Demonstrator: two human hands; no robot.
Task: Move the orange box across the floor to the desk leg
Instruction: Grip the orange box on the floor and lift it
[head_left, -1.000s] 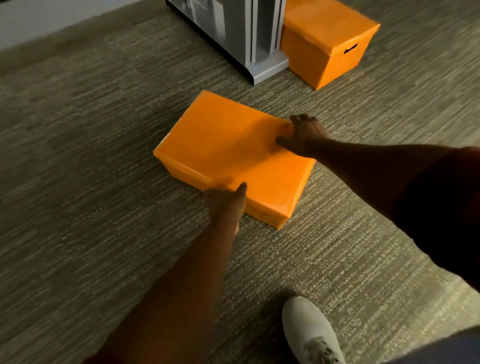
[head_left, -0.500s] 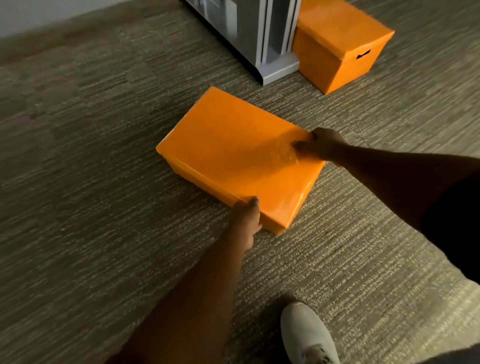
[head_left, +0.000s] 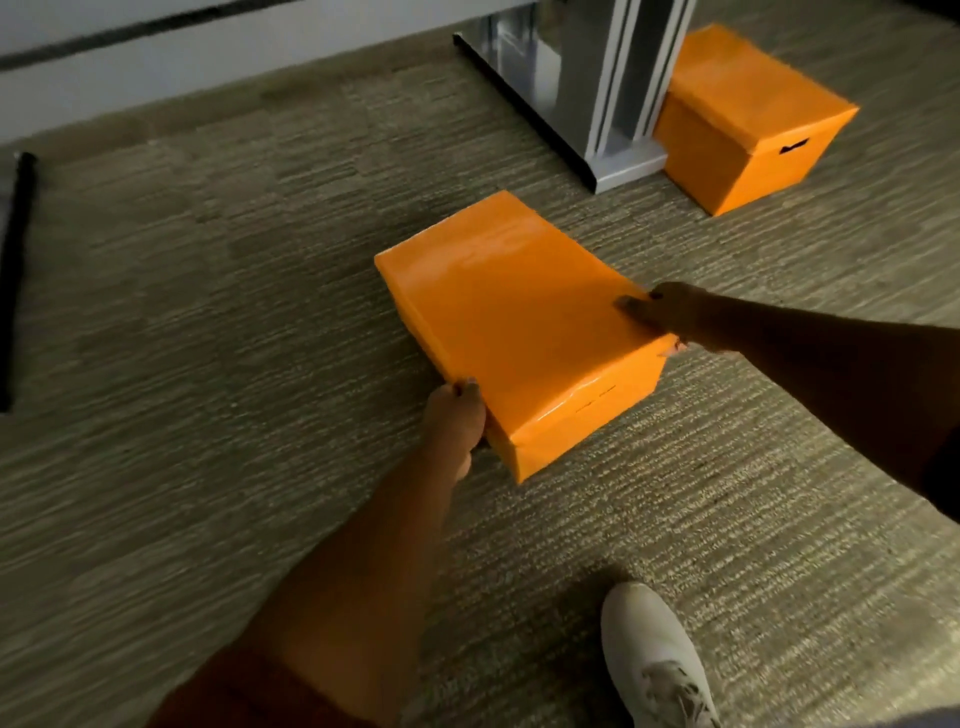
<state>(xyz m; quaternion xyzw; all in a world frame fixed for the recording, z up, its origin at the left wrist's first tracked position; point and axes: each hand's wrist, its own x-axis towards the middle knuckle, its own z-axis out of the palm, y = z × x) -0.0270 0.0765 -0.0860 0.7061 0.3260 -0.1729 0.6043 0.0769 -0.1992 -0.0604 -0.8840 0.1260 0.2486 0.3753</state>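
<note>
Fingers (head_left: 636, 306) of the right hand (head_left: 675, 317) press on the lid of the orange box (head_left: 514, 322) at its right edge, thumb wrapped round the near right corner, while the left hand (head_left: 454, 421) clasps the box's near left edge with fingers curled against the side. Both hands grip the box, which sits flat on the carpeted floor (head_left: 208, 312) in the middle of the view. Its long axis runs from the near right to the far left, the far end angled toward the desk leg (head_left: 618, 104), from which it stands near but apart. Faint dark marks on the near side panel are too small to read. A second orange box (head_left: 748, 130) with a cut-out handle sits just beside the leg's base. A white shoe (head_left: 654, 660) stands on the carpet below.
</note>
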